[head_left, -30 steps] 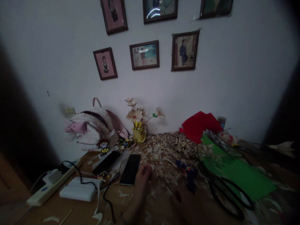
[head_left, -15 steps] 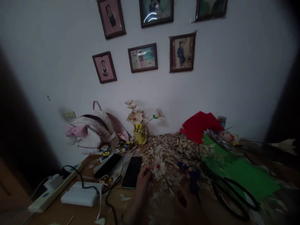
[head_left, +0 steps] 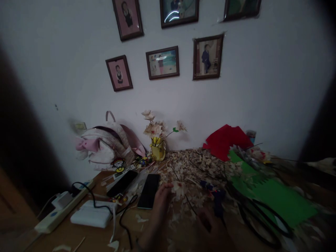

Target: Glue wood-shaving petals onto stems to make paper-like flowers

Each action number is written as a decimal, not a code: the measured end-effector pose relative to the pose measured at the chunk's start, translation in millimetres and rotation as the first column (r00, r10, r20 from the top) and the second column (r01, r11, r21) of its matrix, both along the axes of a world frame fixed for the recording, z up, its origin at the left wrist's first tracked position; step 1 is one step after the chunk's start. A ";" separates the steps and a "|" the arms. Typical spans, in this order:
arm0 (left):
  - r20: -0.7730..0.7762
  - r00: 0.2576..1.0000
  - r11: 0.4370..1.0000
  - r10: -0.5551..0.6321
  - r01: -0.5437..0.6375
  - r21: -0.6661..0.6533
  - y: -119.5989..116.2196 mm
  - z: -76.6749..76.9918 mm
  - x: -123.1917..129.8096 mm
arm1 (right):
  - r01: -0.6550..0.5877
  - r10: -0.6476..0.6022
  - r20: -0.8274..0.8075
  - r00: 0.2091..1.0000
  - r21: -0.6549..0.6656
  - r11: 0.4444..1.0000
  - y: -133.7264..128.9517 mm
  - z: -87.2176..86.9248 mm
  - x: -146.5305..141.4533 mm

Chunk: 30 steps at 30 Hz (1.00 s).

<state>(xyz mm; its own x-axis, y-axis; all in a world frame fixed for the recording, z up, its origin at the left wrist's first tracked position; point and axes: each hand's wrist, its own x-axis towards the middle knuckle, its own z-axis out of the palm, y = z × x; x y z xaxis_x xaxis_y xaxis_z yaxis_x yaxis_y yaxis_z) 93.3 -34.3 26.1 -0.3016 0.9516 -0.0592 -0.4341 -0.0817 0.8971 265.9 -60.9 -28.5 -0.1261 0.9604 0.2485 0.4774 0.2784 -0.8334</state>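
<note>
Pale petals with a reddish centre form a handmade flower on a thin dark stem, low in the middle of the head view. My left hand pinches the flower's petal edge from the left. Lower right, my right hand is closed around the lower stem; shadow hides most of its fingers. Loose petal scraps are heaped behind and beneath the flower. Close to my right hand lies a dark blue object, too dim to name.
Left on the table are two phones, a white box-shaped device with cables, and a power strip. Behind stand a backpack and a yellow flower vase. Red sheet, green sheet and black loops lie right.
The flower has tipped, so its face shows less fully. Both hands keep their hold on it. The whole view has shifted slightly.
</note>
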 end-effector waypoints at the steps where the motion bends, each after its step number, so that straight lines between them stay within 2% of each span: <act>1: 0.002 1.000 1.000 0.009 -0.009 0.001 0.3 -0.5 0.2 | -0.008 0.008 0.002 1.000 -0.008 1.000 -0.5 0.5 -0.1; 4: 0.002 0.999 0.999 0.039 -0.039 0.016 1.1 -1.8 1.1 | -0.013 0.013 -0.020 1.000 -0.016 1.000 -1.9 2.6 -0.5; 10: 0.013 0.998 0.998 0.054 -0.055 0.038 3.5 -2.1 -0.2 | -0.046 0.018 -0.227 0.974 -0.119 0.992 -2.4 5.6 -0.9; 16: 0.053 0.998 0.998 0.019 -0.022 0.052 1.3 2.2 1.9 | -0.036 0.033 -0.066 0.997 -0.044 0.998 3.6 -4.1 0.2; 30: 0.186 0.983 0.999 0.008 -0.015 0.038 -1.9 3.8 1.3 | -0.018 0.019 -0.009 1.000 0.032 0.999 6.2 -15.2 -1.1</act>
<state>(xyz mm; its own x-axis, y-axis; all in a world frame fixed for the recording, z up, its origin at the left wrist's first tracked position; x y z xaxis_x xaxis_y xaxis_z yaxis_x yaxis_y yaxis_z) 94.6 -36.2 29.9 -0.2999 0.9508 -0.0777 -0.5913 -0.1213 0.7972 264.8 -54.7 -43.6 -0.1413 0.9496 0.2799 0.4645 0.3133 -0.8283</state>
